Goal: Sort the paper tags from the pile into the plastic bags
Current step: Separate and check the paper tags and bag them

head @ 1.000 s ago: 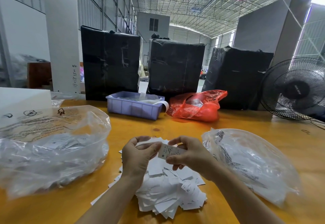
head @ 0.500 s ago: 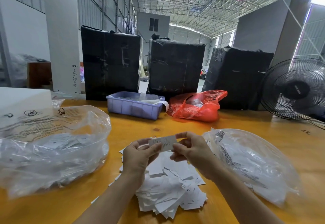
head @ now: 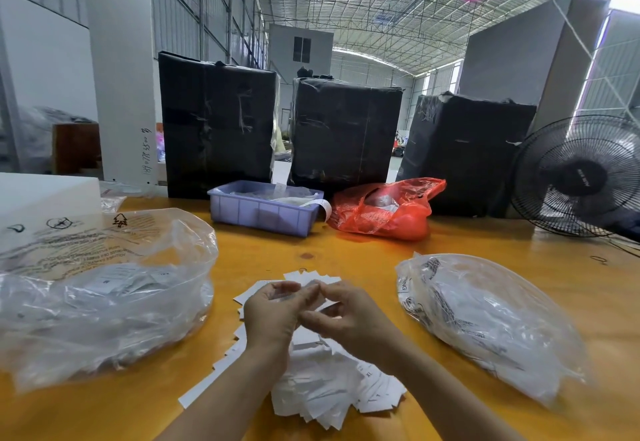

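A pile of white paper tags (head: 322,381) lies on the yellow table in front of me. Both my hands are raised just above the pile and meet fingertip to fingertip. My left hand (head: 273,316) curls round one blurred paper tag (head: 294,294), holding it between thumb and fingers. My right hand (head: 349,319) pinches the same tag's right end with thumb and forefinger, its other fingers loosely curled. A large clear plastic bag (head: 104,288) holding tags lies to the left. A second clear plastic bag (head: 485,316) with tags lies to the right.
At the back of the table (head: 346,250) stand a purple plastic bin (head: 263,212) and a red plastic bag (head: 384,212). Three black wrapped bales (head: 214,122) stand behind them. A black fan (head: 581,177) stands far right, a white box (head: 41,198) far left.
The tag passed from my right hand's pinch to being held by both hands, and now sits mostly inside my left hand. Both hands moved closer together and slightly lower.
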Demonstrator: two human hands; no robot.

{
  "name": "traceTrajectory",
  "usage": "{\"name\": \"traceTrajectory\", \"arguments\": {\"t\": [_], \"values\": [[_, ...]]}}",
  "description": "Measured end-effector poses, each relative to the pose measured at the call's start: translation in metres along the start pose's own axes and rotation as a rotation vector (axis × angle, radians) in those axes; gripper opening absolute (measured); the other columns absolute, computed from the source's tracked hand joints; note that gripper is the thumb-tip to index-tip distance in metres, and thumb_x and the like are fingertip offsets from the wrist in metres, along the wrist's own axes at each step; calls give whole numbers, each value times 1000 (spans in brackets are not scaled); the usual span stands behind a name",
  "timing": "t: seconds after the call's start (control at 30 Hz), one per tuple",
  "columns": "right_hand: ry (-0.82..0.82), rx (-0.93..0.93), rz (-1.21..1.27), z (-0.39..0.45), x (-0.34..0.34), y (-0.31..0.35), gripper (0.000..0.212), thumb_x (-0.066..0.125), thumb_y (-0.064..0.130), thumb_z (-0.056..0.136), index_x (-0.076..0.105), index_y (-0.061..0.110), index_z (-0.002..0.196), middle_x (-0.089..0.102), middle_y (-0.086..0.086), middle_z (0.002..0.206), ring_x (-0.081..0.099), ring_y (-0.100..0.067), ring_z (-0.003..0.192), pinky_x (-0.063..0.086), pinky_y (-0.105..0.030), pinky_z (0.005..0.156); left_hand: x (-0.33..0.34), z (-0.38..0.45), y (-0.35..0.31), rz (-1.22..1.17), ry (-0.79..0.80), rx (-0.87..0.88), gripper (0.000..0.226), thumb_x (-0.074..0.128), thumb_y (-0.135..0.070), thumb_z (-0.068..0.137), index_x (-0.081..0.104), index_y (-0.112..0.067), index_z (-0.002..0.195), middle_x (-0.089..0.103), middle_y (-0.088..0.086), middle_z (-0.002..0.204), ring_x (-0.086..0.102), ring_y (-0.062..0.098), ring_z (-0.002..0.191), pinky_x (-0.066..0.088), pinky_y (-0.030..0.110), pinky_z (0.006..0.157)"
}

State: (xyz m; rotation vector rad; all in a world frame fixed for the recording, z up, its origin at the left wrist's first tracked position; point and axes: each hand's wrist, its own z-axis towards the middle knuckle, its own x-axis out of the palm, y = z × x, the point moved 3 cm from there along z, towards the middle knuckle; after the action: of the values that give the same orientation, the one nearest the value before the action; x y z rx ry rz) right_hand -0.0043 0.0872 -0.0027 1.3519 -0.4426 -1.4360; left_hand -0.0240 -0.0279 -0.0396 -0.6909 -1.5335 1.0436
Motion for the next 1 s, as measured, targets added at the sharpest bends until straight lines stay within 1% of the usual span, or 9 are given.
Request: {"name": "traceTrajectory", "arguments": {"t": [0.1,0.23,0.4,0.57,0.67,0.73,0.83,0.93,1.0], "values": [[-160,35,74,1,-8,-5,13,66,5,85,75,11,93,69,-5,78,57,-15,65,50,-35,65,4,-2,1,6,40,-57,22,78,-5,69,61,-1,83,68,22,86,67,29,74,53,31,61],[-240,210,279,2,-23,-17,12,71,0,80,71,8,89,67,-5,73,59,-9,62,48,-18,58,5,-1,-4,73,114,-120,19,78,-8,68,64,-7,81,70,11,67,67,23,60,52,28,52],[-375,344,444,3,-38,-27,9,72,-1,78,69,7,82,68,-4,65,59,-11,57,47,-17,52,-2,2,-10,271,264,-260,18,75,-2,73,68,-1,89,74,14,76,70,17,59,52,20,48],[-361,388,492,4,-41,-25,6,71,1,79,69,7,82,68,-5,65,59,-11,56,47,-20,54,-4,3,-19,462,420,-255,18,82,-22,52,78,-13,68,75,12,80,71,14,67,56,21,58],[-362,354,470,3,-50,-14,3,67,3,83,67,6,84,70,-6,67,63,-14,59,50,-20,55,-1,1,-28,528,425,-218,4,82,-16,62,77,-16,61,74,10,77,70,12,62,54,19,54],[-440,237,274,1,-76,-3,5,63,3,87,66,5,89,72,-6,70,65,-13,56,51,-18,51,-4,3,-44,568,354,-129,10,79,-11,69,75,-12,61,73,9,72,65,8,52,49,15,47],[-571,162,-386,-12,-137,1,12,60,-4,84,70,3,83,70,-8,71,65,-16,55,53,-24,53,-26,14,-89,708,124,207,7,76,-14,76,71,-14,72,70,2,62,61,9,49,44,17,45],[-489,520,-898,-29,-189,-28,14,57,-3,81,70,3,77,69,-11,73,69,-26,69,58,-36,68,-80,35,-138,965,-313,631,7,72,-14,80,74,-7,81,70,9,69,64,29,64,51,32,63],[-319,724,-1039,-40,-198,-52,14,62,5,82,61,6,68,62,-5,64,63,-19,62,52,-25,57,-127,59,-152,1117,-557,643,13,68,-11,81,73,0,81,69,23,72,66,40,72,55,45,68]]}}
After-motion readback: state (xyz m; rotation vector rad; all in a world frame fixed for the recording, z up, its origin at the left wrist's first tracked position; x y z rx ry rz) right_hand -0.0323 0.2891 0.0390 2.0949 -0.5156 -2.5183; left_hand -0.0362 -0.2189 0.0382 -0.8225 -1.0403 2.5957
